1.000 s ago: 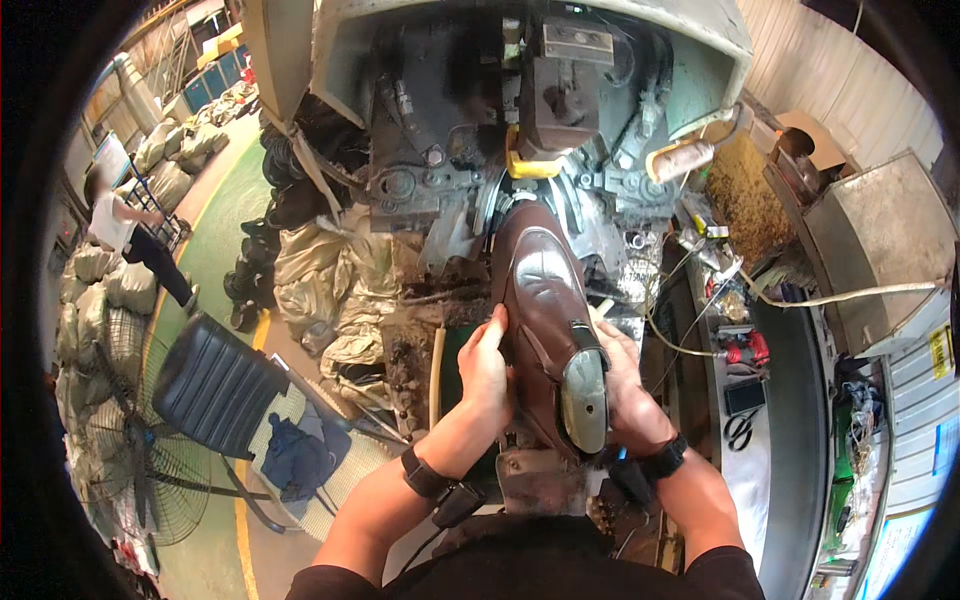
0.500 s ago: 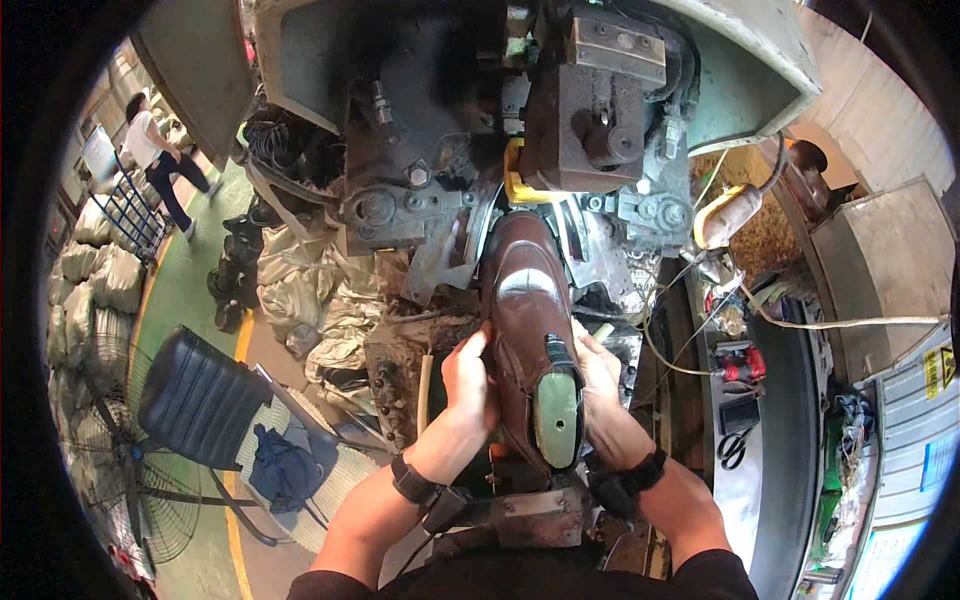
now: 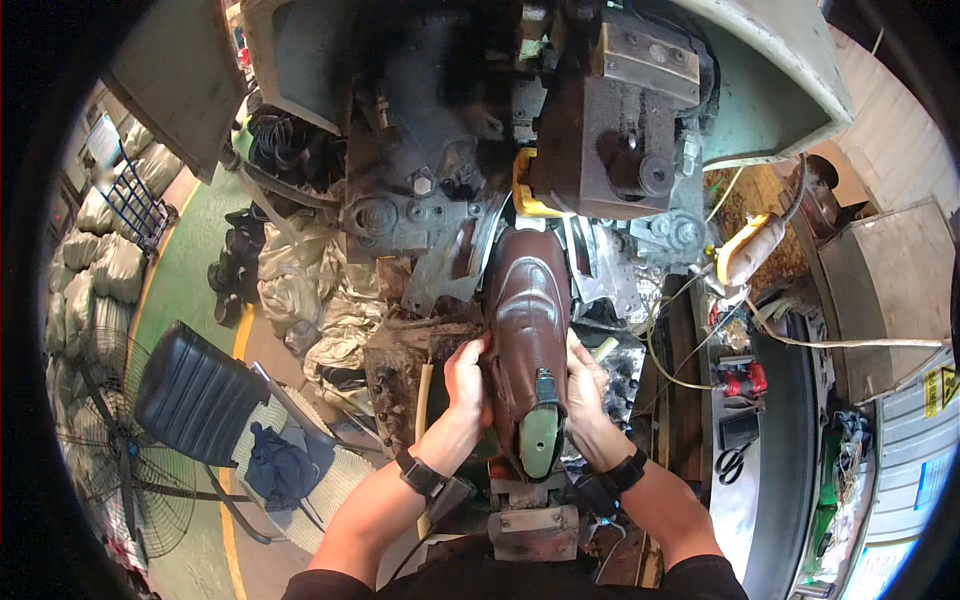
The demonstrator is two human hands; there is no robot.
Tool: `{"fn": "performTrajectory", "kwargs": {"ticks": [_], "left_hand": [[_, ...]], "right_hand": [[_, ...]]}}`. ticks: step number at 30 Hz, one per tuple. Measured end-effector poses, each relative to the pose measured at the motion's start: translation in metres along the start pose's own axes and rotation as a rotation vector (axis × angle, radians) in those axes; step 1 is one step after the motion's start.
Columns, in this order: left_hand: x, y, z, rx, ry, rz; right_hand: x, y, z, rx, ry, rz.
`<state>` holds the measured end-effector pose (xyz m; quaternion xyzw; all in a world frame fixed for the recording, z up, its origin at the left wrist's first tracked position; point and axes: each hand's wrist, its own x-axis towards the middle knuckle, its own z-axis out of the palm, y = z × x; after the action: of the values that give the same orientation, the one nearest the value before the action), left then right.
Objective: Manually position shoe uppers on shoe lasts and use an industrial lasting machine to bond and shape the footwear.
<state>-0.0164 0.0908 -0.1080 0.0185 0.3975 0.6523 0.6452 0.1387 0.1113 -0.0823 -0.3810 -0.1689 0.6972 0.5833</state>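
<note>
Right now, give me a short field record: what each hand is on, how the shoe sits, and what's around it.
left hand: grips the left side of the brown leather shoe
right hand: grips the shoe's right side
shoe: on a green last, toe pointing away into the machine
machine: dark, greasy metal block above the toe, yellow part beside it
left of person: black chair, floor fan
right of person: red tool, scissors on the bench
</note>
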Motion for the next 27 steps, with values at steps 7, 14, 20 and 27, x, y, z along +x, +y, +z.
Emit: {"fn": "performTrajectory", "kwargs": {"ticks": [7,14,20,27], "left_hand": [[0.014,-0.013,-0.004,-0.025,-0.024,0.088],[0.012,-0.013,0.0,0.068,-0.001,0.174],[0.0,-0.003,0.006,0.081,-0.101,0.089],[-0.003,0.001,0.009,0.109,-0.105,0.105]], "right_hand": [[0.021,0.01,-0.002,0.132,-0.051,-0.051],[0.016,0.004,0.004,0.076,0.067,-0.009],[0.01,-0.005,0.005,0.066,0.045,0.059],[0.009,-0.009,0.004,-0.02,0.052,0.04]]}}
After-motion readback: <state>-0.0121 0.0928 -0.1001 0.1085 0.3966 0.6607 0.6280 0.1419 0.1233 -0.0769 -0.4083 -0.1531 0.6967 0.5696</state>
